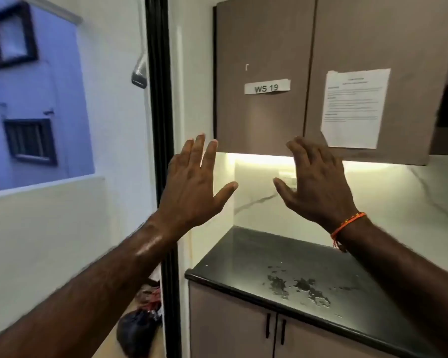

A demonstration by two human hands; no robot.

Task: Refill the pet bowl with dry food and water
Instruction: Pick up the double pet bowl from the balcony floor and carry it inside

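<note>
Both of my hands are raised in front of me, backs toward the camera, fingers spread and holding nothing. My left hand (192,187) is level with the lower left corner of a brown wall cabinet (264,47). My right hand (318,184), with an orange thread band on the wrist, overlaps the cabinet's bottom edge below the gap between its two doors. No pet bowl, dry food or water is in view.
A black countertop (256,257) with wet patches lies below, over base cabinet doors (233,324) with black handles. A "WS 19" label (267,87) and a printed sheet (354,107) are stuck on the wall cabinet. A black door frame (161,125) stands left. Dark bags (137,329) lie on the floor.
</note>
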